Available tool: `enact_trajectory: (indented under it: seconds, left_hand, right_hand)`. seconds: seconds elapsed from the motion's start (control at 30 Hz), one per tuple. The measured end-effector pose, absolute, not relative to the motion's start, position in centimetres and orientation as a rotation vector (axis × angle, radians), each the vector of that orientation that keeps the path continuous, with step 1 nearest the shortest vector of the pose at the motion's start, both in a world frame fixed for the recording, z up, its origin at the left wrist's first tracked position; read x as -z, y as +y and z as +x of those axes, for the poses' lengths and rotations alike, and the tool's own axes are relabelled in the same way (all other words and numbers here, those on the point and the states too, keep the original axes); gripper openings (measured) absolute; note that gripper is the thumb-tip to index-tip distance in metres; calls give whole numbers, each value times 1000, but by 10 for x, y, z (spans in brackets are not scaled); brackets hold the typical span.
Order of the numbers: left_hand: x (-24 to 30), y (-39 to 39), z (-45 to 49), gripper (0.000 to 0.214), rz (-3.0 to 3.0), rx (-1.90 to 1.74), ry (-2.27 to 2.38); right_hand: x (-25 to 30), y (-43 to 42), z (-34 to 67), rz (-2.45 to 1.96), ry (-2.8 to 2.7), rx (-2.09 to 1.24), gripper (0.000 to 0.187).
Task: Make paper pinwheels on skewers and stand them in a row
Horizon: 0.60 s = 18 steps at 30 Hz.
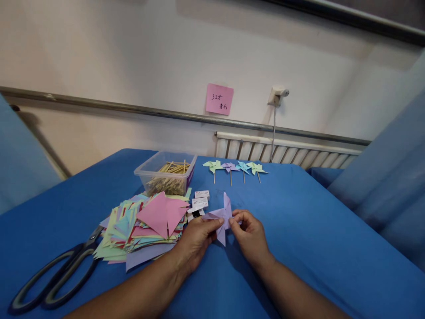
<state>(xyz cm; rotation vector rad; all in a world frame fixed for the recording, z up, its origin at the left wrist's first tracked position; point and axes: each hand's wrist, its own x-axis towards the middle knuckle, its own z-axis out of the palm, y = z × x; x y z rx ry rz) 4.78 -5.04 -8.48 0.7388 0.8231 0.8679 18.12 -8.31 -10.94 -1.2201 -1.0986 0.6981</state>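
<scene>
A light purple paper pinwheel with folded blades is held between both hands above the blue cloth. My left hand pinches its left side, thumb on top near the centre. On the other side, my right hand grips a blade with thumb and fingertips closed. Beside the left hand lie small white boxes, one with something dark in it. Left of them spreads a pile of coloured paper pieces, a pink cut sheet on top. Whether a pin is in the pinwheel's centre, I cannot tell.
Behind the pile stands a clear plastic tub of thin wooden sticks. Several finished pinwheels on sticks lie in a row at the back. Large scissors rest at the left. A blue cloth covers the table against the wall.
</scene>
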Motion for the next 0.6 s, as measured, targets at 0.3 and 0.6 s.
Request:
enact_trajectory:
  seconds: [0.3,0.6]
  left_hand:
    - [86,-49,48,26,742,-878,823]
    - [81,-50,48,23,763,-880,858]
  right_hand:
    - [105,-84,182,-1203,-1104,-700,12]
    - [105,-85,182,-1186,-1001,-807,17]
